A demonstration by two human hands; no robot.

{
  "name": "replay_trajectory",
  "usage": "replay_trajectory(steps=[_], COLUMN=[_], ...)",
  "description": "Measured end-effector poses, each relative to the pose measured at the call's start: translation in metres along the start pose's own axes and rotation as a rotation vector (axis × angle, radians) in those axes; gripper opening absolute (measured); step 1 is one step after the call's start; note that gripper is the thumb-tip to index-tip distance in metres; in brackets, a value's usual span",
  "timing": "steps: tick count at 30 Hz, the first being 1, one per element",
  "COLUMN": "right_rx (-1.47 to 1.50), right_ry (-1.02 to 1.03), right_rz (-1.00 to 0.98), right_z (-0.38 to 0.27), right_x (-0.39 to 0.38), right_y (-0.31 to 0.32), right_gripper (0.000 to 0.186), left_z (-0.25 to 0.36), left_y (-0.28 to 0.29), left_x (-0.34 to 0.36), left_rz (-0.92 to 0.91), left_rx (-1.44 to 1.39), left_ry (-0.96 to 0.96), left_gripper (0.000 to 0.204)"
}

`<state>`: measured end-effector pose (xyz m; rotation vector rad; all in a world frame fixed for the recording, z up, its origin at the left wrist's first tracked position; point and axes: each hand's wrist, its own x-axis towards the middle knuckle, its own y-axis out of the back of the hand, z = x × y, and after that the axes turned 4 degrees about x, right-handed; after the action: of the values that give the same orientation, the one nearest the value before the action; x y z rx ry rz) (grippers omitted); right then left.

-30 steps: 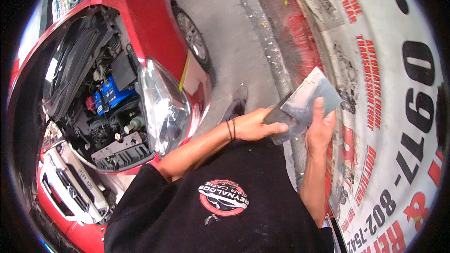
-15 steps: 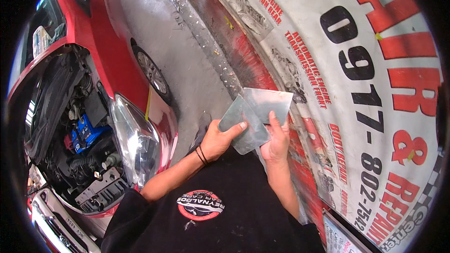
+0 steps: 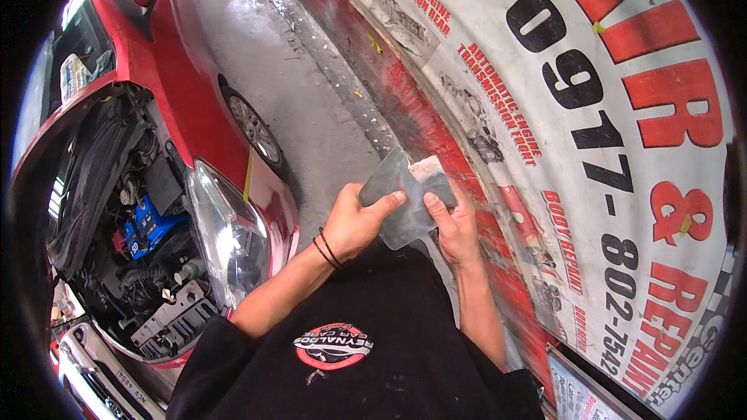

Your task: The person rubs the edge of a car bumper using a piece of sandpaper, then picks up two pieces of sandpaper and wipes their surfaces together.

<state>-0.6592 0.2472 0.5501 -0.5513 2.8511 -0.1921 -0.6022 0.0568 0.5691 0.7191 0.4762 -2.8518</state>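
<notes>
My left hand (image 3: 352, 223) is closed around the side of a thin grey, square-cornered plate (image 3: 403, 227), its thumb pressed flat on the face. Pinched between thumb and fingers of my right hand (image 3: 459, 232) is a second thin grey plate (image 3: 434, 184). A pale pinkish paste (image 3: 425, 165) is smeared along this plate's far edge. The two plates meet and overlap in front of my chest. I cannot tell how firmly they touch, and the fingers behind them are hidden.
A red car (image 3: 167, 70) with its engine bay (image 3: 124, 210) exposed stands at the left, headlight (image 3: 227, 225) toward me. A large printed banner (image 3: 498, 15) covers the wall at the right, above a red ledge (image 3: 428, 120). Grey concrete floor (image 3: 311, 140) runs between.
My right hand has turned, its thumb now on the plate's near face. Its plate has tilted and drawn in against the left one. The view has shifted slightly.
</notes>
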Motion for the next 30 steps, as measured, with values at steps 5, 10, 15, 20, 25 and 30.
replay_trajectory(steps=[5, 10, 15, 20, 25, 30], right_rx=[-0.242, -0.376, -0.882, -0.692, -0.404, 0.271], right_ry=[-0.111, -0.186, -0.265, -0.091, -0.195, -0.069], right_rz=[-0.198, -0.446, -0.695, -0.244, 0.019, 0.284], right_z=[-0.033, -0.041, -0.081, -0.073, -0.06, -0.034], right_x=[0.009, 0.026, 0.044, 0.046, 0.016, -0.007], right_y=[0.004, 0.019, 0.018, 0.044, 0.069, 0.051], right_gripper=[0.04, 0.042, 0.039, 0.028, 0.036, 0.051], left_z=[0.011, 0.009, 0.015, -0.013, -0.013, -0.007], left_y=[0.002, 0.01, 0.029, 0.044, 0.047, 0.019], left_x=[-0.011, -0.012, -0.013, -0.002, -0.006, 0.002], left_rz=[0.021, -0.014, -0.143, -0.027, 0.026, -0.03], left_rx=[-0.005, 0.042, 0.42, 0.211, 0.126, 0.097], left_ry=[-0.004, -0.016, 0.036, -0.225, -0.323, -0.443], left_gripper=[0.024, 0.025, 0.033, 0.038, 0.033, 0.035])
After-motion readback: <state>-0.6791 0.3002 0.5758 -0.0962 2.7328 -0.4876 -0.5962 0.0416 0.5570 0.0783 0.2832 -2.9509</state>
